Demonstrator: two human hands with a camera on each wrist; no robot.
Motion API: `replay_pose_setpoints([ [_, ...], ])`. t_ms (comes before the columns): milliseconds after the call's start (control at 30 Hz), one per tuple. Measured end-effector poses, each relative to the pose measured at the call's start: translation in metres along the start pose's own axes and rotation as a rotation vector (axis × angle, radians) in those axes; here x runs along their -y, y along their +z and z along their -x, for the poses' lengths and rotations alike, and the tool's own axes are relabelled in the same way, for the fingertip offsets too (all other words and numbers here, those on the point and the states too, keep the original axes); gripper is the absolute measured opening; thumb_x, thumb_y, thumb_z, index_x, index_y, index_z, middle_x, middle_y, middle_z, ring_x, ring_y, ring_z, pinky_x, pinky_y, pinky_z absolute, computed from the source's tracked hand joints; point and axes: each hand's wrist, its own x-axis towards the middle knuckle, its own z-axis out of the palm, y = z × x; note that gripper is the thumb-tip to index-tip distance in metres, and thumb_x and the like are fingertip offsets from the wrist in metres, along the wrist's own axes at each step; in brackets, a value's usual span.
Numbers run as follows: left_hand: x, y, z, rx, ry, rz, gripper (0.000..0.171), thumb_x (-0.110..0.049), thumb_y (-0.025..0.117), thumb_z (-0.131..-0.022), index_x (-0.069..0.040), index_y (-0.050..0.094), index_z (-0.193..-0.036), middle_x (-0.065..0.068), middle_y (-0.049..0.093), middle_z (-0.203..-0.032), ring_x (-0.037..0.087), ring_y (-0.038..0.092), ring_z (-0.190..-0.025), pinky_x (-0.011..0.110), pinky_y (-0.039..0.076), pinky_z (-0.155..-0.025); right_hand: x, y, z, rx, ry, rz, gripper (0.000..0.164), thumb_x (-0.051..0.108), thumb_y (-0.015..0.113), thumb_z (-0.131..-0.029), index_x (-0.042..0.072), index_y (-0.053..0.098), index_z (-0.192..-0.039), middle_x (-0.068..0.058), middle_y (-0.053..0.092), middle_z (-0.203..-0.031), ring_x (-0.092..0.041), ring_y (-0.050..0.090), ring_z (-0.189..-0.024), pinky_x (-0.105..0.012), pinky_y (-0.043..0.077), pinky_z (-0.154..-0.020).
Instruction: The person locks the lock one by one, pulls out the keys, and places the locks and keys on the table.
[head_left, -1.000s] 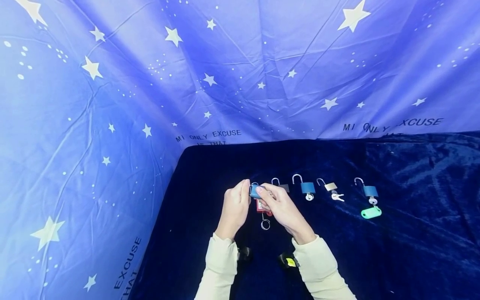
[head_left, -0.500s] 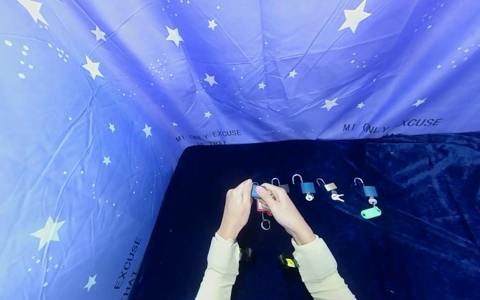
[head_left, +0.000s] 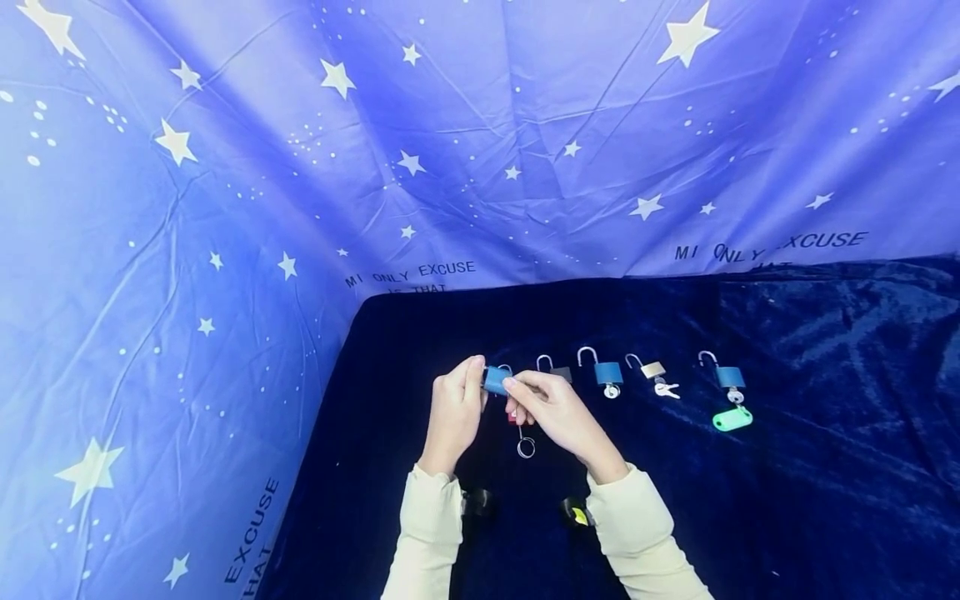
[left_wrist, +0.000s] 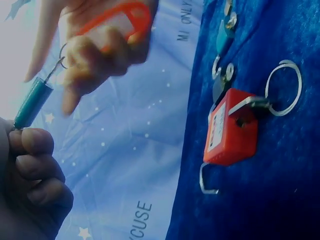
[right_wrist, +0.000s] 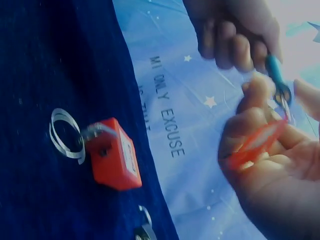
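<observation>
My left hand (head_left: 453, 408) pinches a small blue padlock (head_left: 497, 380) at one end, its shackle showing on the far side. From the padlock's near end in the left wrist view a key (left_wrist: 53, 71) sticks out, joined by a ring to a red key tag (left_wrist: 107, 30). My right hand (head_left: 558, 408) has its fingers curled over that tag, which lies against the palm in the right wrist view. Its thumb and forefinger are spread beside the key end. Below the hands lies a red padlock (left_wrist: 232, 132) with a key and a split ring (left_wrist: 283, 87).
Along the dark blue velvet cloth (head_left: 825, 500), right of the hands, lie a dark padlock (head_left: 559, 375), a blue padlock (head_left: 609, 372), a brass padlock (head_left: 653, 370) and another blue padlock (head_left: 729, 377) with a green tag (head_left: 732, 418). Their shackles stand open. A starry curtain (head_left: 465, 108) hangs behind.
Both hands have shifted slightly left with the blue padlock. My right thumb has slid from the padlock's face to its right edge, so more of the blue body shows.
</observation>
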Motion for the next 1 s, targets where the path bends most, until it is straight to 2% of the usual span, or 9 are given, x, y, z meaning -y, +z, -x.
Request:
replay_pose_setpoints([
  [167,0.001,-0.005,-0.001,-0.042,-0.037,0.036,0.04,-0.04,0.034,-0.098,-0.019,0.045,-0.065,-0.009,0.041,-0.046,0.009,0.039,-0.041,0.027,0.032,-0.042,-0.015,-0.004,-0.004,0.009,0.004,-0.07,0.022,0.024,0.051,-0.093,0.004,0.061,-0.092,-0.022,0.061,-0.081,-0.041,0.058,-0.073,-0.045,0.051,-0.069],
  [267,-0.007,-0.006,-0.002,-0.055,-0.056,0.078,0.04,-0.036,0.038,-0.097,-0.016,0.046,-0.063,-0.006,0.041,-0.046,0.01,0.039,-0.042,0.027,0.032,-0.042,-0.026,-0.005,-0.006,0.006,0.006,-0.077,0.025,0.028,0.054,-0.091,0.005,0.062,-0.091,-0.021,0.061,-0.08,-0.039,0.059,-0.072,-0.046,0.051,-0.071],
  [467,-0.034,-0.012,-0.004,-0.115,-0.134,0.181,0.038,-0.028,0.045,-0.095,-0.009,0.05,-0.063,0.004,0.043,-0.047,0.015,0.042,-0.043,0.028,0.031,-0.041,-0.031,-0.006,-0.005,0.079,-0.068,0.077,0.026,0.038,0.055,-0.089,0.014,0.065,-0.089,-0.011,0.063,-0.079,-0.032,0.061,-0.07,-0.04,0.051,-0.063],
  [533,-0.035,-0.012,-0.004,-0.128,-0.164,0.186,0.038,-0.029,0.046,-0.095,-0.008,0.052,-0.064,0.006,0.045,-0.047,0.019,0.043,-0.043,0.027,0.032,-0.041,-0.031,-0.006,-0.004,0.109,-0.087,0.112,0.025,0.039,0.055,-0.089,0.016,0.065,-0.09,-0.01,0.064,-0.08,-0.032,0.061,-0.07,-0.037,0.051,-0.061],
  [633,-0.038,-0.014,-0.004,-0.12,-0.2,0.202,0.037,-0.031,0.046,-0.095,-0.008,0.054,-0.067,0.008,0.047,-0.049,0.026,0.046,-0.043,0.027,0.036,-0.041,-0.03,-0.006,-0.004,0.123,-0.09,0.122,0.022,0.038,0.056,-0.088,0.018,0.065,-0.089,-0.007,0.064,-0.078,-0.031,0.061,-0.069,-0.032,0.049,-0.057],
  [733,-0.036,-0.014,-0.004,-0.085,-0.227,0.234,0.036,-0.035,0.046,-0.095,-0.008,0.054,-0.072,0.009,0.049,-0.052,0.028,0.046,-0.044,0.029,0.039,-0.041,-0.03,-0.005,-0.004,0.102,-0.095,0.109,0.021,0.035,0.056,-0.089,0.016,0.065,-0.087,-0.003,0.063,-0.075,-0.029,0.061,-0.066,-0.029,0.048,-0.053],
  [833,-0.034,-0.013,-0.004,-0.049,-0.242,0.261,0.033,-0.037,0.045,-0.094,-0.009,0.054,-0.078,0.014,0.053,-0.057,0.031,0.048,-0.046,0.033,0.043,-0.044,-0.026,-0.006,-0.004,0.066,-0.081,0.063,0.021,0.027,0.054,-0.091,0.009,0.066,-0.089,-0.008,0.063,-0.074,-0.029,0.061,-0.065,-0.032,0.048,-0.054],
  [1000,-0.034,-0.011,-0.003,-0.01,-0.232,0.314,0.028,-0.032,0.048,-0.094,-0.007,0.059,-0.094,0.019,0.059,-0.069,0.035,0.055,-0.055,0.039,0.049,-0.053,-0.025,-0.004,-0.004,-0.001,-0.019,-0.035,0.026,0.028,0.054,-0.09,0.004,0.065,-0.09,-0.016,0.063,-0.075,-0.031,0.06,-0.065,-0.037,0.05,-0.058],
])
